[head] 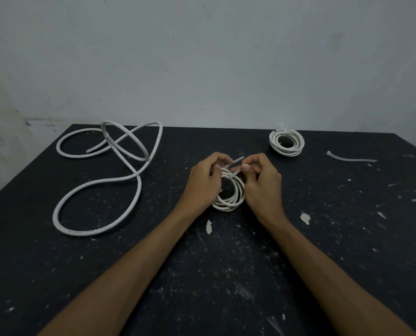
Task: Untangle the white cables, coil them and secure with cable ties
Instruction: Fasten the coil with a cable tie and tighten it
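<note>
While both hands work at the table's middle, the left hand [205, 181] pins the coil [228, 194] and the right hand [260, 180] pinches the tie [234, 163] over it. If that pinch slips, the tail likely misses the head and the loops spring apart.

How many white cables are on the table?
3: a tied coil at the far right, a coil between both hands, a loose cable sprawled left.
</note>
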